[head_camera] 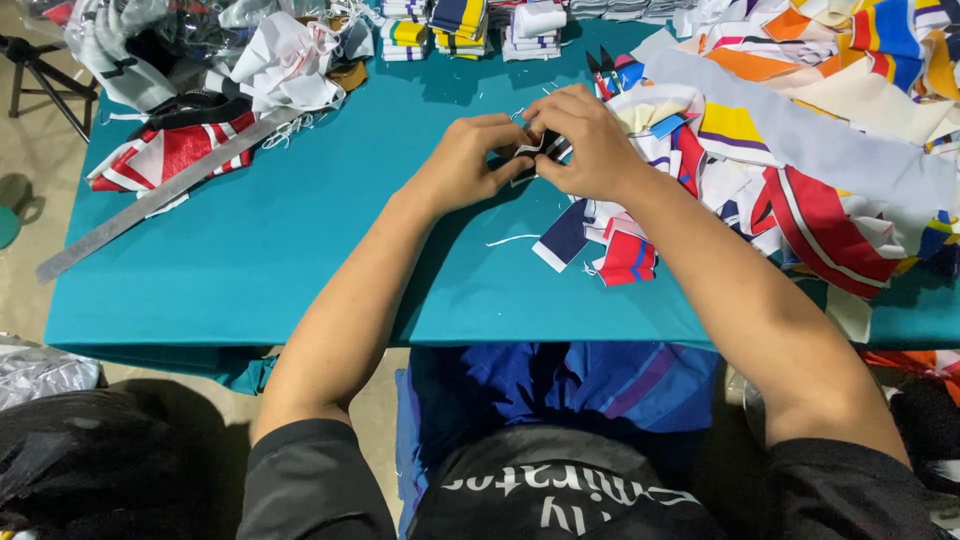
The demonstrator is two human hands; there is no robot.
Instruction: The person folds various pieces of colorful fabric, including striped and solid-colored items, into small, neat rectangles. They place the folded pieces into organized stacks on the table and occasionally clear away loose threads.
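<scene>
Both hands, left hand (470,160) and right hand (590,145), are pinched together on a small striped cloth (540,150) at mid-frame, seemingly being folded; a firm, even press seems needed next.

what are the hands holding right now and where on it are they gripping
Both hands, left and right, pinch a small black-and-white fabric piece between them, each at its own end, above the teal table.

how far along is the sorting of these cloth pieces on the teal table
Looks done: folded stacks at the table's far edge. In hand: left hand and right hand pinch one small striped scrap. Left: a big loose scrap heap on the right, unsorted.
</scene>
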